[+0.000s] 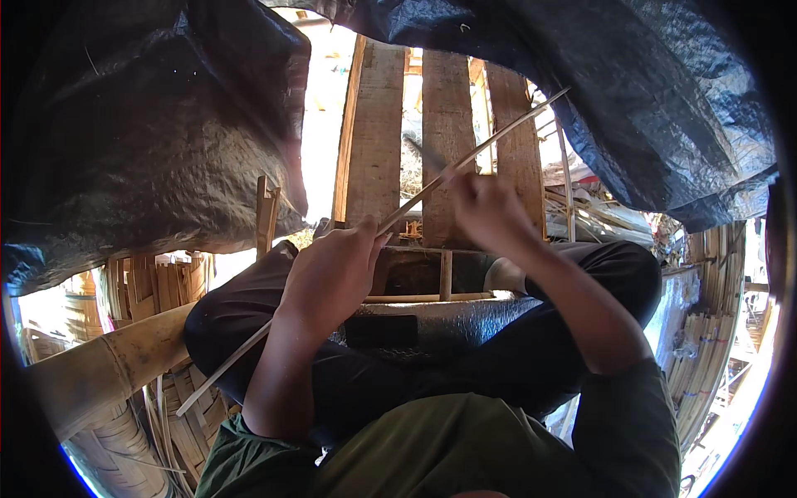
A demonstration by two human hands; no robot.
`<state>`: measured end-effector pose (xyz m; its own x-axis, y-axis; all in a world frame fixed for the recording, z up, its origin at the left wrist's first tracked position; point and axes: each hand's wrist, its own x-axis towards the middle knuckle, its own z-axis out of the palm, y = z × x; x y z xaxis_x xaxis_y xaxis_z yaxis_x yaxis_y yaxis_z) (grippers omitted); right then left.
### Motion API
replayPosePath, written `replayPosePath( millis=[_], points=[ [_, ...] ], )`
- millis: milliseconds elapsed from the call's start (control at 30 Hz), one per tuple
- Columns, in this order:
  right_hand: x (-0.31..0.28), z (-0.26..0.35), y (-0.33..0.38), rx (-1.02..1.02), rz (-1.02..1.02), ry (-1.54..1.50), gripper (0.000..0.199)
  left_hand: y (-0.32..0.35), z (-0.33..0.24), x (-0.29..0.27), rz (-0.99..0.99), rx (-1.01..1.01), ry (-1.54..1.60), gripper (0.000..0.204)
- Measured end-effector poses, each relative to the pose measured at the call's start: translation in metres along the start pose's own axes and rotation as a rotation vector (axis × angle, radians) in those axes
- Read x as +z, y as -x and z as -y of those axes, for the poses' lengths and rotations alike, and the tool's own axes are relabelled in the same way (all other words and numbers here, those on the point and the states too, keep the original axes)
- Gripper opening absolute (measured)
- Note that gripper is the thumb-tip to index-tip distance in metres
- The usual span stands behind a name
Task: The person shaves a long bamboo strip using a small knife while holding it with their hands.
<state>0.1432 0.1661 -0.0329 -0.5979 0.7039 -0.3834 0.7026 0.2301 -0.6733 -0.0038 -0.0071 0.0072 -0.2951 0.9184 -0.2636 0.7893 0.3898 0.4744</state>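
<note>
A long thin bamboo strip [516, 126] slants across my lap, from the lower left up to the far right. My left hand [332, 266] is closed around its middle, and its lower end passes behind my left forearm. In my right hand [491, 212], closed and slightly blurred, is a knife [426, 156]. Its dark blade points up and left, crossing the strip or lying against it; I cannot tell which. The knife's handle is hidden inside my fingers.
Wooden planks [378, 124] stretch away ahead of me, with gaps between them. Dark plastic sheeting [166, 141] hangs on both sides. A thick bamboo pole [116, 365] lies at my left. Bundled bamboo strips [706, 365] stand at the right, beside my bent knee.
</note>
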Motion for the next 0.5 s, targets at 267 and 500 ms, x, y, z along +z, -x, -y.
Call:
replayPosePath(
  millis=[267,500],
  points=[
    [0.022,0.009,0.019,-0.068,-0.049,-0.089,0.062,-0.002,-0.003,0.0,0.026,-0.016,-0.025,0.02],
    [0.036,0.0,0.016,-0.195,-0.169,-0.067,0.058,-0.005,-0.006,0.002,0.044,-0.043,-0.044,0.02]
  ],
)
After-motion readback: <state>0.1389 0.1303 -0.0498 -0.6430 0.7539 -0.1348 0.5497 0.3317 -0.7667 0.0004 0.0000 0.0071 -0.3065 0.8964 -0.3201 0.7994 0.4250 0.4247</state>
